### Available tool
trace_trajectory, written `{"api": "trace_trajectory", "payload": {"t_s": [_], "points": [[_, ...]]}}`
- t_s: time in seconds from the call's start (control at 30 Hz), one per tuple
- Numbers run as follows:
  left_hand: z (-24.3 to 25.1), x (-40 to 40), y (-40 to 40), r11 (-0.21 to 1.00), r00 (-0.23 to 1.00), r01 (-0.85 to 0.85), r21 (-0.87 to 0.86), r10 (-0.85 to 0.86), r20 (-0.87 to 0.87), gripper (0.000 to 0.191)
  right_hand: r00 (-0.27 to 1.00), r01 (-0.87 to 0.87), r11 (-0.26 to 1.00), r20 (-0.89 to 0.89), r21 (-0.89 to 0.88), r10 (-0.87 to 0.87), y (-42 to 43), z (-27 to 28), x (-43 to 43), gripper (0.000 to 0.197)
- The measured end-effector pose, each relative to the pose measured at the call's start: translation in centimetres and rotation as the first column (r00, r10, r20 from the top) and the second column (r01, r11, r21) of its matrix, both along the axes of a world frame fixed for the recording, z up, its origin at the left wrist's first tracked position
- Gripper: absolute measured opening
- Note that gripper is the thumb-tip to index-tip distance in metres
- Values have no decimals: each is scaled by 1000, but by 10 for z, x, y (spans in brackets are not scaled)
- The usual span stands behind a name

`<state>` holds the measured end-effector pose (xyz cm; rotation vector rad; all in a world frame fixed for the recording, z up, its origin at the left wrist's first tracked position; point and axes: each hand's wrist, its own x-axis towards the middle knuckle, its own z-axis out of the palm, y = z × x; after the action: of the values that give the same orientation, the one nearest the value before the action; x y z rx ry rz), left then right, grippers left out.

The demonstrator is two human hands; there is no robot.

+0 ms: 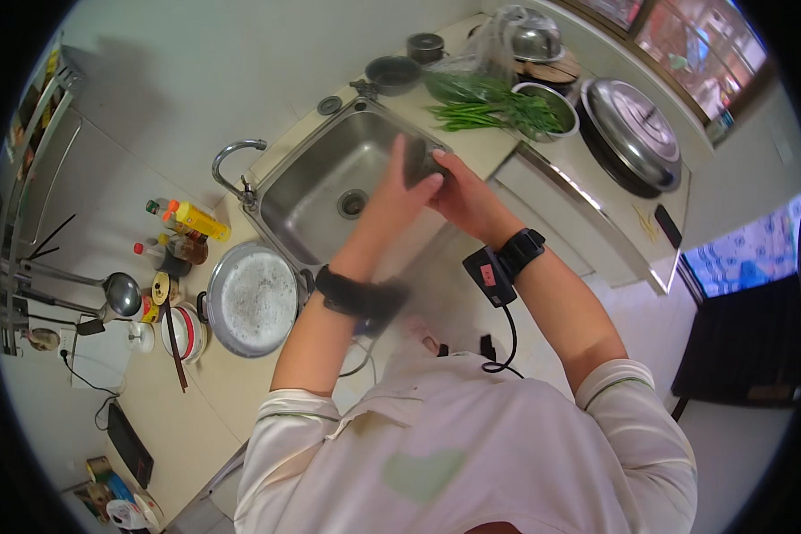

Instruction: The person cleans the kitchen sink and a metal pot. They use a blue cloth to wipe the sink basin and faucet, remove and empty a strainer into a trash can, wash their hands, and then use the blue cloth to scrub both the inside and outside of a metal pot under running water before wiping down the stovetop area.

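Observation:
My left hand (397, 197) is blurred over the right part of a stainless steel sink (320, 220), one finger pointing up and its thumb spread towards the right. Beside it, my right hand (470, 200) is curled around a small dark object (419, 159) near the sink's right rim. That object is blurred and partly hidden by fingers, so its kind is unclear; whether my left hand grips it too cannot be told. The sink's drain (353, 203) shows below the faucet (237, 163) side. Both wrists wear black straps with devices.
Left of the sink stand a wide two-handled pot (253, 300), sauce bottles (200, 220) and chopsticks (173, 344). Beyond it lie green vegetables (467, 115), a metal bowl (564, 100) and a dark pan (394, 73). A large lidded pan (631, 133) sits far right.

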<state>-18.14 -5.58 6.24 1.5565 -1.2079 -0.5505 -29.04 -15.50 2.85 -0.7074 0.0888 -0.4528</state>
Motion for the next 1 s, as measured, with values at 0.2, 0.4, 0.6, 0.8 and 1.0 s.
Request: {"api": "trace_trajectory", "payload": {"t_s": [0.2,0.4,0.6,0.8,1.0], "points": [[-2,133,-42,972,953,-166,164,201,-228,80,971,-237,953,-11,-188,240,-78,-30,144,40],[-67,228,-56,793,856,-482,372,516,9,90,736,-544,839,-483,-6,474,-137,-76,256,58],[-219,291,-80,471,728,-654,592,605,322,87,615,-388,919,-722,73,318,-194,-168,310,50],[-333,305,-113,384,737,-631,674,567,367,86,590,-304,919,-708,250,388,-192,-251,315,35],[-359,295,-99,329,778,-591,737,476,411,94,603,-565,812,-746,-148,283,-173,-273,323,32]]}}
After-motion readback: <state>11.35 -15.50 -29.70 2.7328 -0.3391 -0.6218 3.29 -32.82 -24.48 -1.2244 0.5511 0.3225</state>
